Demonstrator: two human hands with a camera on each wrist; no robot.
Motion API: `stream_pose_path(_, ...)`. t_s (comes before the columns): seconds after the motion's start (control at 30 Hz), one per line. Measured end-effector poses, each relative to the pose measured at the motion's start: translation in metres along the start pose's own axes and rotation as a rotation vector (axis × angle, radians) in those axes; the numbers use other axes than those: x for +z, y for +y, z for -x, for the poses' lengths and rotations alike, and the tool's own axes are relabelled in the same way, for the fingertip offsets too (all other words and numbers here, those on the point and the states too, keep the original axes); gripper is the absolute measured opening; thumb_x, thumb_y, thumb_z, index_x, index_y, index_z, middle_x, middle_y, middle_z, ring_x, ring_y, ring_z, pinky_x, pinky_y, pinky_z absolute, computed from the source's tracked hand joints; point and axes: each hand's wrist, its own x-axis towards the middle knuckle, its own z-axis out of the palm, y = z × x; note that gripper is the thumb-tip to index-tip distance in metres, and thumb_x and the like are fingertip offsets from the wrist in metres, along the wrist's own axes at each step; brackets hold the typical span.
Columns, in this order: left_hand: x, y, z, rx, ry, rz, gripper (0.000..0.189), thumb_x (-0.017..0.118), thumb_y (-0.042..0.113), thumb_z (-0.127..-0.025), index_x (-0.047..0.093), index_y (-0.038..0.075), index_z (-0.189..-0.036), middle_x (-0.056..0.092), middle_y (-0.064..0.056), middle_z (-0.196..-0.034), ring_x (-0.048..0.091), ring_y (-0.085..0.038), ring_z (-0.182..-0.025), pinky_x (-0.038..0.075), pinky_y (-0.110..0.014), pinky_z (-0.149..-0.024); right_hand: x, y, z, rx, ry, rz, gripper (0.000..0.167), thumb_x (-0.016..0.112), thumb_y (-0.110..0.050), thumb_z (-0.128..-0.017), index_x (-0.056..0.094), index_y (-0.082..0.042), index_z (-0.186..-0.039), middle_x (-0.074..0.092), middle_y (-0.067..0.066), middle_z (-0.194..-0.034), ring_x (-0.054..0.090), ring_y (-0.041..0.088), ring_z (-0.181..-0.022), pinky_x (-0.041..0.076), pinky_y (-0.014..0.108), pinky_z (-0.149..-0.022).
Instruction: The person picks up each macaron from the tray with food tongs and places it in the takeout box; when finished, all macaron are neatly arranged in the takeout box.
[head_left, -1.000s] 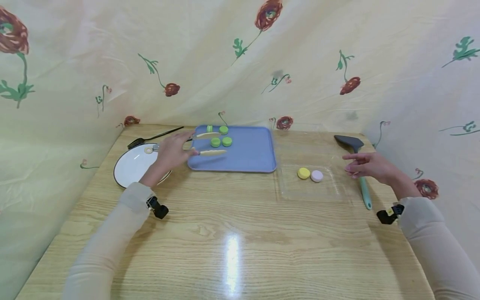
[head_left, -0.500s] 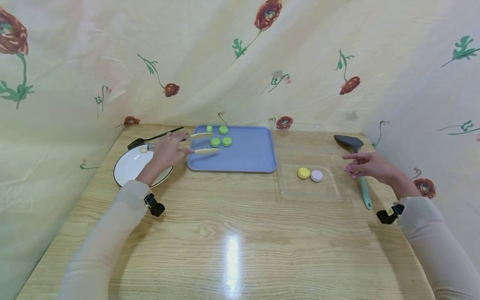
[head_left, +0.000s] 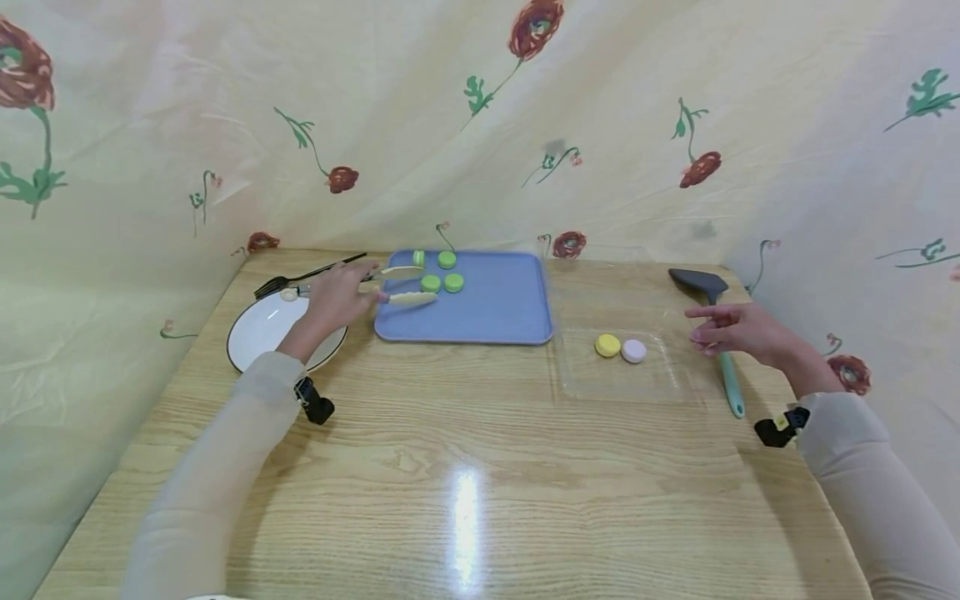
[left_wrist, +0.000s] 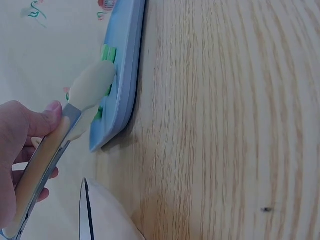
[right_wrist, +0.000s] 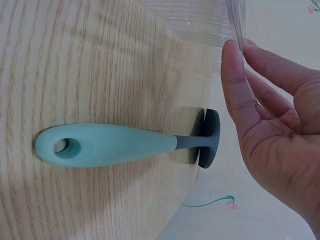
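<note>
My left hand (head_left: 337, 300) grips a pair of tongs (left_wrist: 92, 85) with cream-coloured tips and metal arms. The two tips stand apart over the left side of the blue tray (head_left: 495, 321), beside several green macarons (head_left: 453, 283). Nothing shows between the tips. At the right, my right hand (head_left: 738, 333) pinches the side wall of a clear plastic box (right_wrist: 197, 22) between thumb and fingers. A yellow macaron (head_left: 607, 346) and a pale purple macaron (head_left: 633, 351) lie in that box.
A white dark-rimmed bowl (head_left: 258, 333) stands under the left forearm, with a black fork (head_left: 277, 284) behind it. A turner with a mint handle (right_wrist: 105, 145) lies beneath the right hand. Floral cloth (head_left: 450, 125) hangs behind the table.
My left hand has drawn the tongs left, away from the green macarons, then shifted back slightly. The tips stand a little closer together. The right hand stays in place.
</note>
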Motion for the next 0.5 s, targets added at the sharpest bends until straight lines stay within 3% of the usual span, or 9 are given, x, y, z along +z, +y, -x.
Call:
stream_pose_path(0.17, 0.0010, 0.0007, -0.0035, 0.006, 0.005, -0.005, 0.061, 0.074, 0.040, -0.093, 0.058, 0.011, -0.144, 0.069, -0.018, -0.130, 0.066, -0.041, -0.100, 0.039, -0.036, -0.055, 0.0002, -0.0014, 0.0013, -0.003, -0.002, -0.004, 0.053, 0.065, -0.013, -0.101, 0.044, 0.000, -0.148, 0.076, -0.008, -0.099, 0.072, 0.008, -0.090, 0.062, 0.032, -0.082)
stream_pose_path(0.37, 0.0040, -0.0016, -0.0071, 0.013, 0.017, -0.013, 0.058, 0.074, 0.040, -0.093, 0.060, 0.010, -0.141, 0.073, -0.017, -0.120, 0.066, -0.039, -0.094, 0.045, -0.042, -0.059, 0.0017, -0.0049, 0.0051, -0.016, 0.001, -0.013, 0.047, 0.066, -0.013, -0.100, 0.049, -0.005, -0.143, 0.076, -0.005, -0.100, 0.073, 0.009, -0.090, 0.062, 0.031, -0.081)
stream_pose_path(0.5, 0.0058, -0.0016, -0.0091, 0.008, 0.030, -0.015, 0.056, 0.074, 0.041, -0.092, 0.063, 0.011, -0.139, 0.075, -0.017, -0.109, 0.064, -0.035, -0.084, 0.039, -0.035, -0.050, 0.0023, -0.0056, 0.0055, -0.012, 0.000, -0.003, 0.053, 0.065, -0.013, -0.101, 0.044, 0.000, -0.148, 0.076, -0.007, -0.100, 0.072, 0.008, -0.090, 0.062, 0.031, -0.081)
